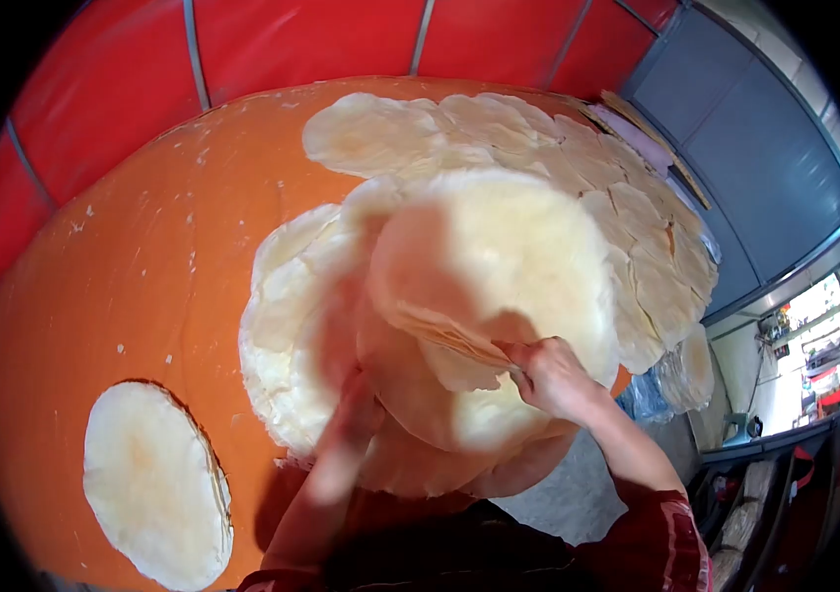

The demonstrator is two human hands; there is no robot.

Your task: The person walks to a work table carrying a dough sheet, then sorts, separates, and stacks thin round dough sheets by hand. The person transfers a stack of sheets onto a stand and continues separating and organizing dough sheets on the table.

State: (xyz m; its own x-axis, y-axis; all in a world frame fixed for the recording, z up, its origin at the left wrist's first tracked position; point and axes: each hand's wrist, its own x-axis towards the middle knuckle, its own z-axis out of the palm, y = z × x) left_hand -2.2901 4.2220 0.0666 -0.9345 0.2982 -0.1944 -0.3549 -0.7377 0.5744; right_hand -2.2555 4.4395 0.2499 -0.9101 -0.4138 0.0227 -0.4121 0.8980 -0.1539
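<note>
A wide pile of thin, round, pale flatbreads (538, 232) lies in front of me on the orange surface. My right hand (550, 375) pinches the edge of a small bundle of flatbreads (430, 261), raised over the pile with several layers showing at its folded edge. My left hand (353, 409) is closed at the near left edge of a flatbread (415, 405) below that bundle; its fingertips are partly hidden in shade. More flatbreads hang over the table's near edge under my hands.
A separate oval stack of flatbreads (153, 483) sits at the lower left of the orange table (144, 276). Overlapping flatbreads (637, 227) spread along the far right side. A red wall (301, 44) stands behind, grey panels (745, 148) at right, and a plastic bag (661, 385) by the table.
</note>
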